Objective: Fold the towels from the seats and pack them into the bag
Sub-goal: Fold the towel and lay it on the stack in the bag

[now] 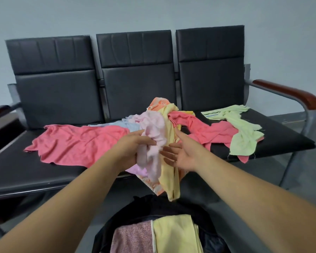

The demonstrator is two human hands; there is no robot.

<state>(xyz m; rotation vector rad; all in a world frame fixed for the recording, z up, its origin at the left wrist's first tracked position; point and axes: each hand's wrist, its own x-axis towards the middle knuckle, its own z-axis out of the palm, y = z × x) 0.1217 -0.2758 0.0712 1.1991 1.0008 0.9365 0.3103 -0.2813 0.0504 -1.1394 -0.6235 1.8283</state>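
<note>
I'd say I'm under halfway: two towels are folded and packed, and the rest lie loose on the seats (16, 172). Below my wrists, close to me, the bag (124, 212) stands open. In it lie a folded rose towel (133, 236) and, touching it on the right, a folded cream towel (173, 232). There seems to be room on top for more, though I can't see how deep the bag goes.

My left hand (133, 147) grips the pink towel (153, 128), fingers curled round a bunch of it at the front of the heap. My right hand (181, 154) is spread and holds nothing, palm turned toward the left hand and fingertips close by the pink towel. I can't tell whether they touch it. Between and below both hands the yellow towel (169, 172) hangs over the seat edge toward the bag.

Still to fold:
- Out past my left hand, a coral towel (77, 143) lies spread flat.
- Just behind that hand, a blue towel (120, 125) peeks out.
- Beyond my fingertips, an orange towel (159, 105) tops the heap.
- Right of my right hand, a second coral towel (210, 132) lies twisted.
- Farther right, partly over it, is the green towel (244, 132).

I count at least seven unfolded, so folding the pink towel comes next, then packing it
</note>
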